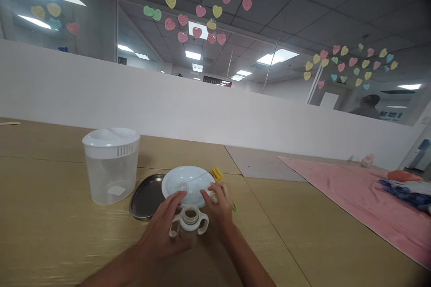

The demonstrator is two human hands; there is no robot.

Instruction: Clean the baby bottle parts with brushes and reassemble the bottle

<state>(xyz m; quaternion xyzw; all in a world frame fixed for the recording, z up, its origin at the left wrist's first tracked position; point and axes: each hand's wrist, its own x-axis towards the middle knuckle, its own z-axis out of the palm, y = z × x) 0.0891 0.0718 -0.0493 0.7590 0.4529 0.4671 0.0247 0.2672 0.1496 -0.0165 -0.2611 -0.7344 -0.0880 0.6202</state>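
A baby bottle (190, 220) with two white side handles stands upright and uncapped, its round mouth facing up. My left hand (164, 224) is wrapped round its left side, with the fingers partly hidden. To the right of the bottle my right hand (220, 206) pinches a small pale piece (213, 196), mostly covered by the fingers; its kind cannot be made out. Just behind both hands lies a white plate (175, 177). A small clear piece (182, 186) and a thin line or stick rest on the plate.
Left of the plate is a dark metal tray (144, 199), with a lidded translucent bucket (112, 170) beyond it. A yellow object (217, 173) and a green piece (235, 205) lie to the right. Farther right a pink cloth (350, 193) bears bundled fabric (407, 193). A low white wall (202, 116) runs behind.
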